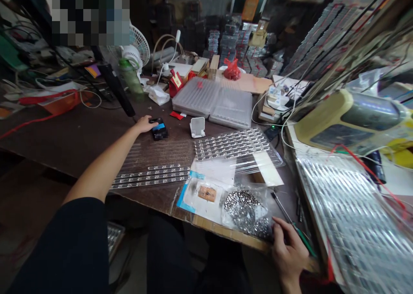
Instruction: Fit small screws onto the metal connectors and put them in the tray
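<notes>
Left hand [144,124] touching black device [159,129] on worktop [84,134]; grip unclear.
Right hand [290,247] curling loosely beside bag of small metal parts [247,212], green-handled screwdriver [302,237] lying close; can't tell if holding anything.
</notes>
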Motion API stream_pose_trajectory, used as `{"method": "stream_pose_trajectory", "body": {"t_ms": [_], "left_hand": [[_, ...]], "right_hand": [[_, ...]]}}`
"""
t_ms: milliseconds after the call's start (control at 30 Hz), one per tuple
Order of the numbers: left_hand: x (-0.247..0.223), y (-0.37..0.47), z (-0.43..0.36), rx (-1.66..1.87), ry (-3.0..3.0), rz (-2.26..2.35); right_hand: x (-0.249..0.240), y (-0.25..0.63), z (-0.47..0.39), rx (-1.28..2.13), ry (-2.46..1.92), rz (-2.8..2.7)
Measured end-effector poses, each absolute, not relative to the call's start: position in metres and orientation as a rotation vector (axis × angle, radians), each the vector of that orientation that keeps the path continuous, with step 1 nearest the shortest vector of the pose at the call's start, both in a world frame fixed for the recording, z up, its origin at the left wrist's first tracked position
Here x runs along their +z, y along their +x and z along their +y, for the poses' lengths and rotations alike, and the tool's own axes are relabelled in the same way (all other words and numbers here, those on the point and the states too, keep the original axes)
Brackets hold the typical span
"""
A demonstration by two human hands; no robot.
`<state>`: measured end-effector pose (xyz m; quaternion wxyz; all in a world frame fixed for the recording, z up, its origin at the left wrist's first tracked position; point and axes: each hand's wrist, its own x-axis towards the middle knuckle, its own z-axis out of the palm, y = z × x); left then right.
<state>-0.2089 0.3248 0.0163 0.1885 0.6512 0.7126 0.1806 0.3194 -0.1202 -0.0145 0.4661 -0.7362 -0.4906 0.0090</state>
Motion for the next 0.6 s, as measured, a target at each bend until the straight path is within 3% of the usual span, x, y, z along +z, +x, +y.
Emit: {"method": "stream_pose_trajectory", "body": {"t_ms": [200, 400, 500, 533, 600], "left_hand": [[0.040, -0.186, 0.295, 0.590, 1.840, 2.042], [0.055, -0.154, 0.165, 0.941, 2.277, 1.558], [0.034, -0.087, 0.146, 1.098, 2.084, 1.556], [0.025, -0.052, 0.156, 1.309, 1.830, 1.784], [0.011, 0.032, 0.191, 1.410, 1.672, 1.748]], "right_hand": [[-0.012, 0.316, -0.121, 0.019, -1.753, -1.227], [-0.010, 0.316, -0.115, 0.076, -1.729, -1.192], [-0.003, 0.311, -0.123, 0.078, -1.699, -1.182], [-0.001, 0.309, -0.126, 0.090, -1.688, -1.183], [0.000, 0.308, -0.127, 0.121, -1.676, -1.180]]}}
